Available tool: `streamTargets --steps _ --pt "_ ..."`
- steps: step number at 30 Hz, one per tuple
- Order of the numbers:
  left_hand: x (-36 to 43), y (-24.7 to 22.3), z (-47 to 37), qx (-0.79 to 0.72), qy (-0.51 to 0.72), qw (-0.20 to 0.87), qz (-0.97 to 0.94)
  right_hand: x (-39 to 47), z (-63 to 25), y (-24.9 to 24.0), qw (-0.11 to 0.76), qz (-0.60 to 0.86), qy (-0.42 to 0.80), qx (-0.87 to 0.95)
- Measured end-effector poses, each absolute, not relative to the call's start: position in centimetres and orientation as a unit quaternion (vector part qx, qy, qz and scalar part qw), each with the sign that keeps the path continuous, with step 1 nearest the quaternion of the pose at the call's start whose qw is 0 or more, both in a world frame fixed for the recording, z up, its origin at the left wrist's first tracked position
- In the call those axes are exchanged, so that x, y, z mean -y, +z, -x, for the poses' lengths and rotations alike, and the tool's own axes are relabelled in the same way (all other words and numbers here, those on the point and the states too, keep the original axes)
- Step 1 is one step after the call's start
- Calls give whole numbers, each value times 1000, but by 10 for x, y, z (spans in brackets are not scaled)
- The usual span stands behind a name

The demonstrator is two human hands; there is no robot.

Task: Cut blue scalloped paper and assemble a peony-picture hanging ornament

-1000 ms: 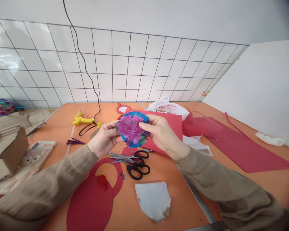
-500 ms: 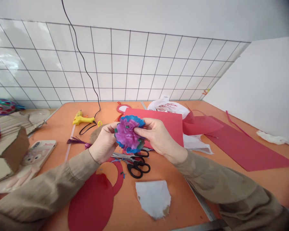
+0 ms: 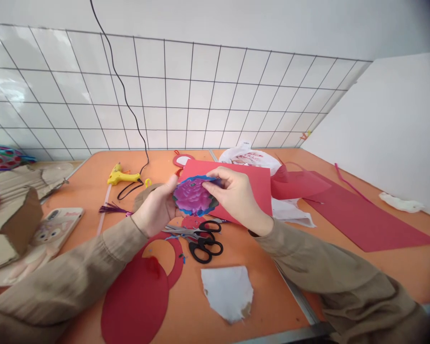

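Observation:
A purple flower cutout point(image 3: 193, 195) with a blue border is held up over the table, its face tilted upward. My left hand point(image 3: 156, 206) grips its left edge, the thumb raised beside it and the fingers partly hidden behind. On the upper right edge, my right hand point(image 3: 232, 193) pinches the cutout between thumb and fingers. Below the cutout lie scissors with black handles point(image 3: 205, 243), more than one pair overlapping. Red rounded pieces point(image 3: 134, 303) and a white scrap of cloth point(image 3: 227, 292) rest nearer to me.
At the back left stands a yellow glue gun point(image 3: 120, 175) with a black cord. A phone point(image 3: 59, 227) and cardboard pieces point(image 3: 16, 224) are on the left. Red sheets point(image 3: 358, 210) and a white plastic bag point(image 3: 249, 155) lie at the right and back. A tiled wall point(image 3: 179, 95) rises behind.
The flower cutout has tipped back, so its face now looks flatter. My left thumb has lifted away from its front, and my right hand has shifted slightly up and left.

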State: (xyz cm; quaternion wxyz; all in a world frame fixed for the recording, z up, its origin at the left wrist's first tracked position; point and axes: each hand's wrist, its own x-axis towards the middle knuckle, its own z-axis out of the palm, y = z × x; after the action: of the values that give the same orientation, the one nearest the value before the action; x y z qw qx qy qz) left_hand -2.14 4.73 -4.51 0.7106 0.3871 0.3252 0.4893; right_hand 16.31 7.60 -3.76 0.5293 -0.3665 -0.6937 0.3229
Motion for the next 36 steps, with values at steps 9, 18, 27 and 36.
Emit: streamTargets --steps 9,18,27,36 --pt "-45 -33 24 -359 496 698 -370 -76 -166 -39 518 324 181 771" --pt "-44 -35 23 -381 480 695 -376 -77 -171 -34 431 231 164 856" --pt "-39 -32 18 -399 559 593 -420 -85 -182 -20 447 245 519 686" --pt "-30 -27 13 -408 572 512 -495 -80 -179 -18 357 320 531 699"
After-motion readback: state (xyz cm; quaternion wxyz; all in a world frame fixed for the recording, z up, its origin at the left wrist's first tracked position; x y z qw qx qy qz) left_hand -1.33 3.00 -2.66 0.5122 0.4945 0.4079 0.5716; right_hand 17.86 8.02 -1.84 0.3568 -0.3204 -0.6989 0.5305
